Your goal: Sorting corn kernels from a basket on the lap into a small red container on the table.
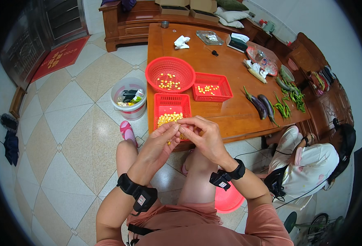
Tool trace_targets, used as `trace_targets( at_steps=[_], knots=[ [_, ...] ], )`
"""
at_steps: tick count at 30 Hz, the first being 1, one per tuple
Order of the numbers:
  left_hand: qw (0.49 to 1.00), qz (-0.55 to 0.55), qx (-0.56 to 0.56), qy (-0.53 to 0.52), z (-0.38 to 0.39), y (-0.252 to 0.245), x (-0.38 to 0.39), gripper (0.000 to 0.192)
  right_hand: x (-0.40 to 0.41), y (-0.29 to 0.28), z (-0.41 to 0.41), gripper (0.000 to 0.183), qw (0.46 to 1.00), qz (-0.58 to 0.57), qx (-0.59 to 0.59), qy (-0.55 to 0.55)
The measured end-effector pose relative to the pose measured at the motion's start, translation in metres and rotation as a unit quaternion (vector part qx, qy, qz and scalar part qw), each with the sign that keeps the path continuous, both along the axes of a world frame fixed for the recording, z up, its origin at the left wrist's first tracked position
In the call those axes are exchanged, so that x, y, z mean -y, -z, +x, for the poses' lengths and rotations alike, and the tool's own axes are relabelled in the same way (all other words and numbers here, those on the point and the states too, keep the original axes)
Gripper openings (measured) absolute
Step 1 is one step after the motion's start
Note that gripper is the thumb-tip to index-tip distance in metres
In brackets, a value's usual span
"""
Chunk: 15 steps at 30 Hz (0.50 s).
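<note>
My left hand (164,136) and my right hand (204,133) meet fingertip to fingertip over the table's near edge. Between the thumbs and forefingers is a small pale bit, apparently a corn kernel, mostly covered by the fingers. A yellow corn kernel (169,143) shows at the curled fingers of my left hand. Directly beneath and beyond lies a red rectangular plastic basket (172,100) with a heap of corn kernels (170,117); my hands hide its near part. A round red colander (150,72) and a second rectangular basket (213,76) each hold scattered kernels.
Two eggplants (257,106), green peppers (282,107) and a corn cob (257,75) lie on the wooden table (211,118) at right. A bucket (131,113) stands left of the table. A seated person (310,166) is at right; a pink basin (228,200) is on the floor.
</note>
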<state>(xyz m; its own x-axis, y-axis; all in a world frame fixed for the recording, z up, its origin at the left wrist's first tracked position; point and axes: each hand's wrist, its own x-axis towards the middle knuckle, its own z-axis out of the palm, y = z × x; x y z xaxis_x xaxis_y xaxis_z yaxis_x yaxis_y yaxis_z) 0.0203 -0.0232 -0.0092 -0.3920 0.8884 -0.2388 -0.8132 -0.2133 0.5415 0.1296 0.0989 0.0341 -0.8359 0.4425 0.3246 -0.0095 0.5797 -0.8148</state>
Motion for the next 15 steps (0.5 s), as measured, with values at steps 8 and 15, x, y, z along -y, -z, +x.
trace_targets(
  at_steps=[8, 15],
  knots=[
    [0.999, 0.008, -0.028, 0.017, -0.002, 0.003, 0.002, 0.019, -0.006, 0.005, -0.001, 0.015, 0.999, -0.034, -0.012, -0.034],
    [0.999, -0.029, -0.023, -0.009, -0.002, -0.007, -0.004, 0.024, -0.016, 0.009, -0.003, 0.013, 0.999, -0.042, -0.014, -0.005]
  ],
)
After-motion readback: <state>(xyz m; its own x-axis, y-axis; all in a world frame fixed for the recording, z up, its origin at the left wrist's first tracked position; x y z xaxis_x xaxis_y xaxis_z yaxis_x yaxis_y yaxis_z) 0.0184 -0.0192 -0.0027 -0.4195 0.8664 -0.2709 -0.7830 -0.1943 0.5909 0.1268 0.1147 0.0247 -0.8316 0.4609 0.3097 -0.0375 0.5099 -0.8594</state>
